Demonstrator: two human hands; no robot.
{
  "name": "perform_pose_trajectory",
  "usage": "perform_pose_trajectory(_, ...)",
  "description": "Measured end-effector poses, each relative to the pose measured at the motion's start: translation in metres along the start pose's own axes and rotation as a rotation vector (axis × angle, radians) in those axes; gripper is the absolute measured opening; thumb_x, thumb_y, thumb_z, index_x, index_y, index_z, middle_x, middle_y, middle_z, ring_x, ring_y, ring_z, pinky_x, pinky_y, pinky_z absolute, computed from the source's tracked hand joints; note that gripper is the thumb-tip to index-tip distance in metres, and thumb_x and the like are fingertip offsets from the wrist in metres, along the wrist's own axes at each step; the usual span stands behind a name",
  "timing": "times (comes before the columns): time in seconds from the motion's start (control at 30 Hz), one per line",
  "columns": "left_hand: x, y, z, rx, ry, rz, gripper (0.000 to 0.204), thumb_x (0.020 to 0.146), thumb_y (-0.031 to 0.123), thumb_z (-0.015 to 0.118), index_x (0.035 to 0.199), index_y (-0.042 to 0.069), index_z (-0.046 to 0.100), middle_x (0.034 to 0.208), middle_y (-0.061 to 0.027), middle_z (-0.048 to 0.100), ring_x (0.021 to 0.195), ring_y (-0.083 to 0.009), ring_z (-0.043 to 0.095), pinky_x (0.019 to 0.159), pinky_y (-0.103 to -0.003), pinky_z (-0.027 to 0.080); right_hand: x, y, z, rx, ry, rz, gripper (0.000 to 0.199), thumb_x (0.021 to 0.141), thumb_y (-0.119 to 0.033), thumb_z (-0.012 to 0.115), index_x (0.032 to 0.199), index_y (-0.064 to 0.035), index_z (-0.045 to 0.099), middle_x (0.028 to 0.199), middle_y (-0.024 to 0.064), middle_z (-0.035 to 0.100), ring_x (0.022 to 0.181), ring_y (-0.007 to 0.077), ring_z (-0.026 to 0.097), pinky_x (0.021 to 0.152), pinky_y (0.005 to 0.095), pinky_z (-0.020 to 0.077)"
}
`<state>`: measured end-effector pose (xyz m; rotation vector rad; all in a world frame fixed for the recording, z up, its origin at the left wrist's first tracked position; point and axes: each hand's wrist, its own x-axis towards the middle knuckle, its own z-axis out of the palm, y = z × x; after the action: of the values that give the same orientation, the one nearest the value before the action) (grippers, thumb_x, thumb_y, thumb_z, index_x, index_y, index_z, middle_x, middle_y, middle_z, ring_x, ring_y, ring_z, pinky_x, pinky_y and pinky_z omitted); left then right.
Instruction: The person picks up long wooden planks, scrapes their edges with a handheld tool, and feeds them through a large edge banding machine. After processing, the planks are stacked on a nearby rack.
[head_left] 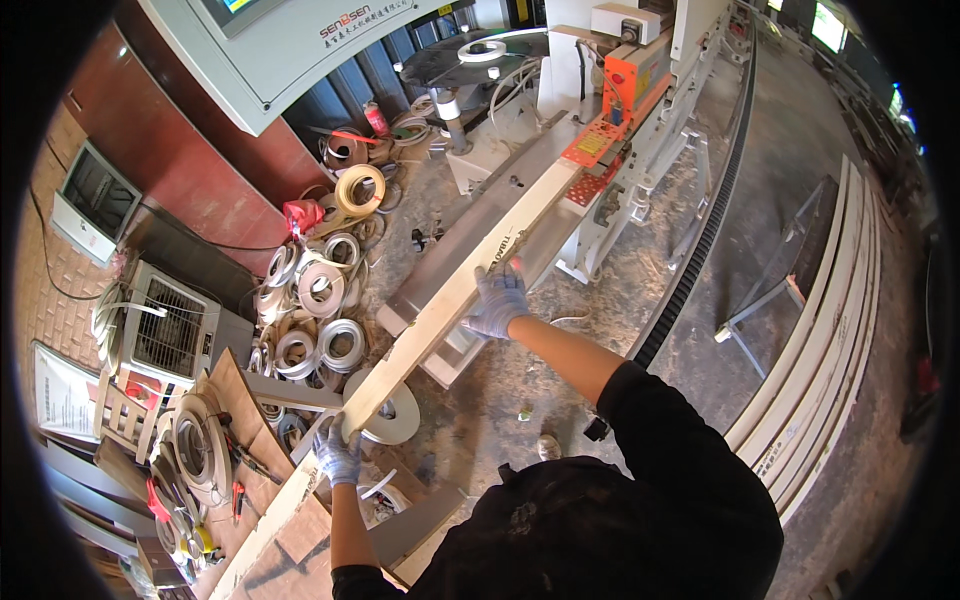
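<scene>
Seen from the head camera, a person in a dark top feeds one long, pale wooden board along the bed of an edge-banding machine. The board's long axis runs on a diagonal, from the lower left beside the person up to the machine's orange housing at the upper right, where its far end meets the red perforated guard.

The left hand, in a grey-blue work glove, is closed around the board's near end, fingers wrapped over its edge. The right hand, gloved the same, lies flat with fingers spread on the board's top face about midway along; it presses down on the board and does not grip it.

At the top left corner hangs a pale grey control cabinet, a rectangular box with red lettering near its upper edge. A white printed sheet leans at the far left, below a wall-mounted white box.

Roughly a dozen rolls of edge-banding tape, white, grey and tan, lie heaped on the floor left of the board; one more white roll sits on the machine's round turntable. A small red spray can stands behind them.

At the right edge, a stack of long white boards lies on the concrete floor; their number cannot be counted for certain.
</scene>
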<state>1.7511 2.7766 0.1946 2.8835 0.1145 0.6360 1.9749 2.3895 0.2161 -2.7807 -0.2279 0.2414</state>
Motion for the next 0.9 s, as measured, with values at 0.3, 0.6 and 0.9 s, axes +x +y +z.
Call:
perform_pose_trajectory(0.3,0.004,0.002,0.012,-0.012,-0.014,-0.077,0.051,0.075,0.036,0.076,0.123,0.020,0.066,0.117,-0.0116,0.062,0.109,-0.0352,0.056,0.097,-0.049,0.043,0.002,0.011,-0.010,0.036,0.005,-0.025,0.107,0.078,-0.063,0.068,0.155,-0.0058,0.021,0.156,0.0366,0.014,0.147,0.0486,0.011,0.119,0.0524,0.0106)
perform_pose_trajectory(0.6,0.044,0.075,0.037,0.035,-0.065,-0.133,0.050,0.074,0.040,0.076,0.120,0.020,0.068,0.121,-0.0094,0.060,0.113,-0.0339,0.055,0.100,-0.048,0.041,0.047,0.074,-0.028,0.046,0.060,0.039,0.103,0.076,-0.062,0.070,0.154,-0.0103,0.026,0.154,0.0319,0.025,0.144,0.0467,0.023,0.117,0.0536,0.0185)
perform_pose_trajectory(0.9,0.089,0.147,0.071,0.047,-0.198,-0.189,0.054,0.084,0.055,0.063,0.130,0.028,0.062,0.129,-0.0176,0.056,0.120,-0.0376,0.050,0.106,-0.050,0.035,0.093,0.138,-0.046,0.125,0.132,0.127,0.099,0.074,-0.062,0.071,0.152,-0.0159,0.032,0.157,0.0219,0.029,0.143,0.0381,0.031,0.117,0.0485,0.0228)
